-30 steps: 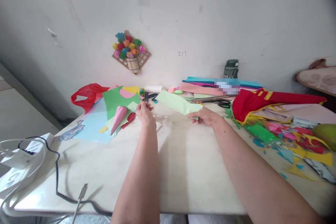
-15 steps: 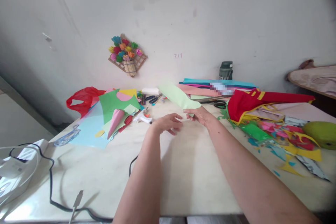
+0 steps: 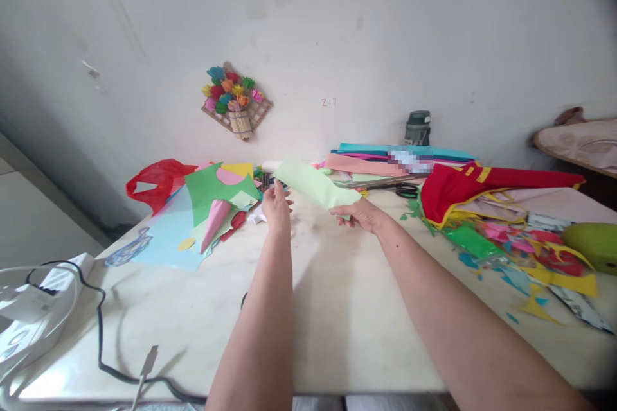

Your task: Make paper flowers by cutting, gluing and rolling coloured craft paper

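Note:
A strip of light green paper (image 3: pixel 315 184) slants above the middle of the table, its far end blurred. My right hand (image 3: pixel 359 214) pinches its near right end between thumb and fingers. Beside the strip's far left end, my left hand (image 3: pixel 277 207) has its fingers apart and holds nothing; I cannot tell whether it touches the paper. Behind the left hand a white glue gun (image 3: pixel 257 216) is mostly hidden.
Coloured paper sheets (image 3: pixel 164 237), a pink paper cone (image 3: pixel 215 223) and a red bag (image 3: pixel 159 183) lie left. Scissors (image 3: pixel 406 191), a red cloth (image 3: pixel 448 189) and paper scraps (image 3: pixel 535 257) are right. A power strip (image 3: pixel 62 282) and cables occupy the left edge.
My left hand has moved forward and left, toward the paper's far end and in front of the glue gun. The green strip has shifted slightly left with my right hand.

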{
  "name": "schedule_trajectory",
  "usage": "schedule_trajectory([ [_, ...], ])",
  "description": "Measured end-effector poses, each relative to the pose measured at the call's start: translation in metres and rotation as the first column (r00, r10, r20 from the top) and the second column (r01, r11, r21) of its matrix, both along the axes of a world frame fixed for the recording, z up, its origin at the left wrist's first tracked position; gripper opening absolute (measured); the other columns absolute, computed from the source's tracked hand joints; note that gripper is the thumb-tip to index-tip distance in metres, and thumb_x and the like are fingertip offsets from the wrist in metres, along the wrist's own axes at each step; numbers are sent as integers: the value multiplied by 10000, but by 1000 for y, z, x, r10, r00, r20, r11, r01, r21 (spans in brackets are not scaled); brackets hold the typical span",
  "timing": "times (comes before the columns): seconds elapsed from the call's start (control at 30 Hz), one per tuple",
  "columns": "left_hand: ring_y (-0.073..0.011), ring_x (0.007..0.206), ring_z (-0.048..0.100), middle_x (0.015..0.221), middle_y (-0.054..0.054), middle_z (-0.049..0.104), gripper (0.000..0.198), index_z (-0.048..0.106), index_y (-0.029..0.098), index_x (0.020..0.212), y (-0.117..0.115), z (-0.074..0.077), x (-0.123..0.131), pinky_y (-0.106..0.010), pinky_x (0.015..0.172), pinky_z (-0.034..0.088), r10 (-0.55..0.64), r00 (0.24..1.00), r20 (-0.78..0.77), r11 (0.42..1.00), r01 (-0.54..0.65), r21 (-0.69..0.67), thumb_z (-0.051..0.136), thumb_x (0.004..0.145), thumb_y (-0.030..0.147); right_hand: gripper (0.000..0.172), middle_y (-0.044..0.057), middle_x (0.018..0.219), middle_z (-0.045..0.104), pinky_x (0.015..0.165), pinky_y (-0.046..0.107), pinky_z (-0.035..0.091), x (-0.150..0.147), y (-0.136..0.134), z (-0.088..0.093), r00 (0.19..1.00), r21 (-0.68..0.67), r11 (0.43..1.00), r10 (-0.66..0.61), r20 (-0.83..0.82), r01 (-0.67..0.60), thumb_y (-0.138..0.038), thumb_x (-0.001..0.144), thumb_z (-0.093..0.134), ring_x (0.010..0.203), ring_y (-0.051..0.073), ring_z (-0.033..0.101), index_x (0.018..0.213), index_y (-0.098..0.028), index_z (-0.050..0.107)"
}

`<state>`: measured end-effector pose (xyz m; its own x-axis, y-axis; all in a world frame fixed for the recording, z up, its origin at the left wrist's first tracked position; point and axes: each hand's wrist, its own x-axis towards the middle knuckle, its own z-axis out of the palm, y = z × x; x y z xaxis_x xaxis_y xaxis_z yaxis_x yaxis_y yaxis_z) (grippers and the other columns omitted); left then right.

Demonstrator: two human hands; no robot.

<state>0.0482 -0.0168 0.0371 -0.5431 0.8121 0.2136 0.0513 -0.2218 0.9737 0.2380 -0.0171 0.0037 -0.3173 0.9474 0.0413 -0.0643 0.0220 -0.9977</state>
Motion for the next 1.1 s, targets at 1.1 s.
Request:
schedule_trajectory([
  [1.1,-98,472,536,512,-5,552,371,507,138,604,-3,-22,27,-192,460,396,-376,909,178,926,369,76,703,509,437,160,-12,417,556,292,170,276,-23,-8,9,999,12,999,-40,-17,40,-233,609,628,296,64,416,707,-129,558],
])
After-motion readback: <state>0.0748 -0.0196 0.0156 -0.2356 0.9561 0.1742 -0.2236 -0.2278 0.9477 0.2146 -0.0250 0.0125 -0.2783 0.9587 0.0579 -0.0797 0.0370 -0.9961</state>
